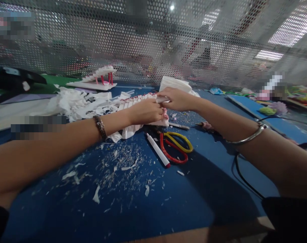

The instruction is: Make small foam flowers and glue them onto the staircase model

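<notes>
My left hand (146,113) reaches in from the left, fingers curled over pleated white paper (129,131) with reddish trim along its upper edge. Close beside it, my right hand (180,98) pinches a small whitish folded strip (162,99) against the same work. Where the fingertips meet, the exact grip is partly hidden. A stack of white tissue (175,83) lies just behind my right hand. In front of the hands are scissors (174,158) with one red and one yellow handle, and a white marker (157,150) with a dark red end.
Paper scraps (128,167) litter the blue table (183,209). Crumpled white paper (77,103) and a small white model with red posts (101,81) stand at the left. A glue gun (206,126), a black cable (246,182) and a blue board (259,111) lie right. Perforated metal mesh (143,44) rises behind.
</notes>
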`<state>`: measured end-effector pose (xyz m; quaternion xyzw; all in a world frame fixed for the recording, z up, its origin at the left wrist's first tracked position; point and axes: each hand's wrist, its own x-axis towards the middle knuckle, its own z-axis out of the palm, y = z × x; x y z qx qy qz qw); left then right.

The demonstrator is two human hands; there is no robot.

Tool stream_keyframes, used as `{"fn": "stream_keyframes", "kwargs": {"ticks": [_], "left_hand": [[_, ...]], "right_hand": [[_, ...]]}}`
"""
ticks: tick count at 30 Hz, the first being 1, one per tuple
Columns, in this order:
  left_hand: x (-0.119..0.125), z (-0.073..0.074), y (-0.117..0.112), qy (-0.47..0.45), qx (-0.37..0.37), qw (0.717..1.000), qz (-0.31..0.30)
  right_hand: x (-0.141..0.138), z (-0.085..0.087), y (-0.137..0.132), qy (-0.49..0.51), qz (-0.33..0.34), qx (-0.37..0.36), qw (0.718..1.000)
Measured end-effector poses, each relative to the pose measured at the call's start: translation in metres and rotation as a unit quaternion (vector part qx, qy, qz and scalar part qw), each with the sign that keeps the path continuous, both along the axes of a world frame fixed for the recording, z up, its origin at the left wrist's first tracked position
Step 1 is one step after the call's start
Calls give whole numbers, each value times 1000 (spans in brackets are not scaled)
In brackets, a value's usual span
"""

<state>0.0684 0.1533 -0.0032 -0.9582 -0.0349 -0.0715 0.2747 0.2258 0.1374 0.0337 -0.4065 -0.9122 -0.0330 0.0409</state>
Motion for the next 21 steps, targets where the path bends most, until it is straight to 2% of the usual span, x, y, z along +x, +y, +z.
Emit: {"fn": "stream_keyframes", "kwargs": {"ticks": [4, 10, 18, 21], "left_hand": [[0, -1, -3, 16, -13, 1000, -22], [2, -8, 0, 7, -33, 999, -22], [-23, -2, 1, -69, -47, 995, 60], [-28, -3, 1, -36, -39, 997, 62]], "right_hand": [[-1, -2, 0, -14, -31, 56, 998], [-1, -4, 1, -9, -47, 58, 997], [-3, -1, -2, -12, -45, 61, 997], [-4, -1, -3, -12, -47, 57, 997]]}}
